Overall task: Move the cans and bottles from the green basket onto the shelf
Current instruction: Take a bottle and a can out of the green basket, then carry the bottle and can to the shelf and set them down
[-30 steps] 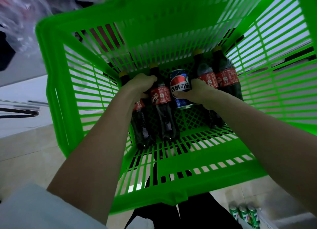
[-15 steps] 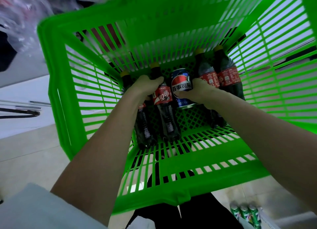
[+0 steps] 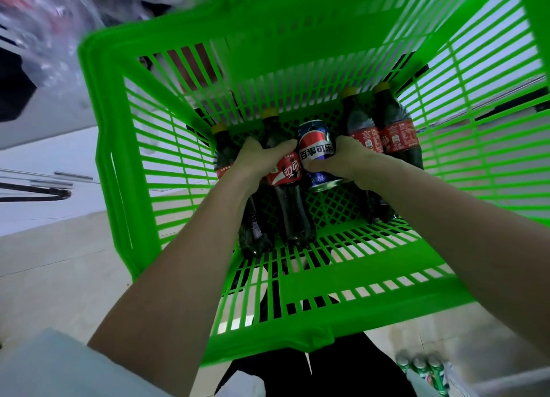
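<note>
Both hands deep in green basket [image 3: 104, 146]: left hand [image 3: 259, 158] wraps cola bottle [image 3: 285, 188] near neck, right hand [image 3: 342, 161] clamps Pepsi can [image 3: 315, 146], likely for paired lift toward shelf.

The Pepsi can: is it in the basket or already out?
In. The can sits between the basket walls, gripped by the right hand.

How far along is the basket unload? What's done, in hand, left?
Done: nothing visible; no shelf in view. In hand: the left hand grips a cola bottle, and the right hand grips the blue Pepsi can, both still low inside the green basket. Left: those two plus three more cola bottles, one at far left and two at right.
</note>
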